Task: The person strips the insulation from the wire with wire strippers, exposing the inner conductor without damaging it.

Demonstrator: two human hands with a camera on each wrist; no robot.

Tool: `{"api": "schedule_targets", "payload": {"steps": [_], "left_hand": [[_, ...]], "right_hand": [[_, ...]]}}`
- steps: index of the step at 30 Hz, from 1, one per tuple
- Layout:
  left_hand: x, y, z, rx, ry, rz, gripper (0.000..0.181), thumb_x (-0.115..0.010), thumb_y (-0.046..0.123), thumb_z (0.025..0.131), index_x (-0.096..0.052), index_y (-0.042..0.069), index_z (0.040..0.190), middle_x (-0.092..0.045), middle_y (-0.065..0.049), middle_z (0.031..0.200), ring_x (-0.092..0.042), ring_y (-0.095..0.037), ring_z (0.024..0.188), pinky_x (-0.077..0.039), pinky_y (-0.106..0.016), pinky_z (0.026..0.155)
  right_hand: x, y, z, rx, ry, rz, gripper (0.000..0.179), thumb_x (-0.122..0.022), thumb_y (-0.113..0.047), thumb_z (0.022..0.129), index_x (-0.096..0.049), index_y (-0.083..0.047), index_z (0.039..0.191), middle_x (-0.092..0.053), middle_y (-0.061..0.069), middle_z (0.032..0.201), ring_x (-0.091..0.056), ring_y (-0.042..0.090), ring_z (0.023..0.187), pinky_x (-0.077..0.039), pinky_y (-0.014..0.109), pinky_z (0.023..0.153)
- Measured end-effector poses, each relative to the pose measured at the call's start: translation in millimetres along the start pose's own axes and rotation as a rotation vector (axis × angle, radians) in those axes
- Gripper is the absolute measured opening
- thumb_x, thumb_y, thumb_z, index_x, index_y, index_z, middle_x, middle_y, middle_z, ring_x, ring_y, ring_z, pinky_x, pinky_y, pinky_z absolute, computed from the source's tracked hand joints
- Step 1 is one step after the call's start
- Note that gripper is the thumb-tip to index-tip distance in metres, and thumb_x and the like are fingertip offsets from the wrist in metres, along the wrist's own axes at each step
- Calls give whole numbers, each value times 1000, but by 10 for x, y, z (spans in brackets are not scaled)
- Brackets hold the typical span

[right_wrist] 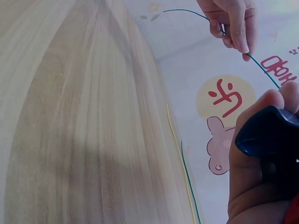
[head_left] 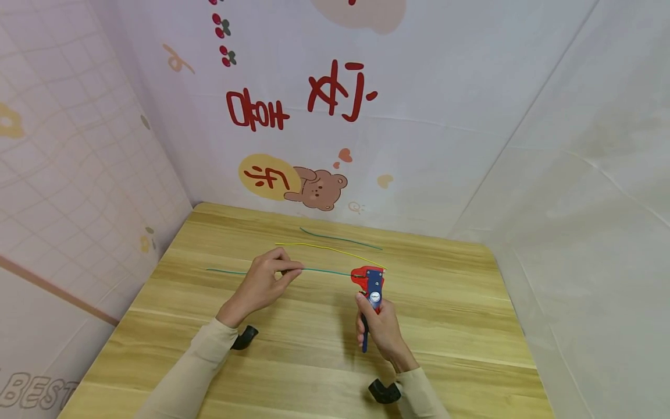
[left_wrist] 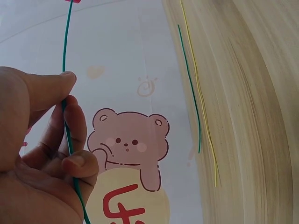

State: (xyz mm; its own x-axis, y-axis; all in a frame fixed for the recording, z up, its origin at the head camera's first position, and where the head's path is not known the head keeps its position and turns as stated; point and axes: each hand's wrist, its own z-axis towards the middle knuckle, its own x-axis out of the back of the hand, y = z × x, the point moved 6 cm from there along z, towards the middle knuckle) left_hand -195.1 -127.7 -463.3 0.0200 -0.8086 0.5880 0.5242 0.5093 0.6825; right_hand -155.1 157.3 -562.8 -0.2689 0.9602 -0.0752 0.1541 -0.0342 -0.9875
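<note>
My left hand (head_left: pixel 268 278) pinches a green wire (head_left: pixel 327 270) between thumb and fingertips. One end of this wire trails off to the left past the hand; the other runs straight to the red head of a wire stripper (head_left: pixel 374 285). That tool, with red jaws and blue handles, is gripped in my right hand (head_left: pixel 384 329), thumb up near its round white label. In the left wrist view the pinched wire (left_wrist: pixel 64 51) crosses the palm. The right wrist view shows a dark blue handle (right_wrist: pixel 266 133) inside the curled fingers.
Behind the hands, a yellow wire (head_left: pixel 330 249) and a second green wire (head_left: pixel 340 238) lie on the wooden table (head_left: pixel 293 372). A printed white cloth wall (head_left: pixel 419 145) rises at the table's back edge. Black curved pieces (head_left: pixel 384 391) sit by both wrists.
</note>
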Motion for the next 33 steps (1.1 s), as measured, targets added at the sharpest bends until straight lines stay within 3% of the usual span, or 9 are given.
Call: {"api": "schedule_targets", "payload": {"steps": [10, 16, 22, 33], "left_hand": [[-2, 5, -26, 5, -11, -14, 10, -85, 4, 100, -91, 9, 107, -68, 1, 90, -64, -7, 78, -52, -24, 68], [-10, 10, -22, -4, -13, -15, 9, -85, 4, 100, -90, 9, 106, -68, 2, 90, -64, -6, 78, -54, -28, 68], [-9, 16, -18, -2, -13, -16, 9, -85, 4, 100, -91, 9, 106, -68, 2, 90, -65, -7, 79, -53, -24, 69], [-34, 11, -14, 0, -26, -7, 11, -85, 5, 100, -91, 8, 109, -68, 2, 90, -60, -5, 77, -49, -23, 67]], "right_hand": [[-3, -5, -8, -10, 40, 9, 55, -61, -43, 118, -57, -3, 80, -57, -1, 57, -59, 14, 43, -54, 30, 45], [3, -3, -10, -5, 58, -7, 58, -62, -47, 117, -56, -2, 80, -57, -1, 57, -59, 14, 42, -53, 30, 44], [2, 7, -2, -14, 70, -5, 58, -62, -47, 117, -56, -1, 82, -56, 0, 57, -58, 15, 42, -53, 29, 44], [13, -4, 22, 18, 122, 26, 62, -63, -42, 117, -52, -2, 70, -50, -2, 51, -50, 13, 36, -45, 28, 36]]}}
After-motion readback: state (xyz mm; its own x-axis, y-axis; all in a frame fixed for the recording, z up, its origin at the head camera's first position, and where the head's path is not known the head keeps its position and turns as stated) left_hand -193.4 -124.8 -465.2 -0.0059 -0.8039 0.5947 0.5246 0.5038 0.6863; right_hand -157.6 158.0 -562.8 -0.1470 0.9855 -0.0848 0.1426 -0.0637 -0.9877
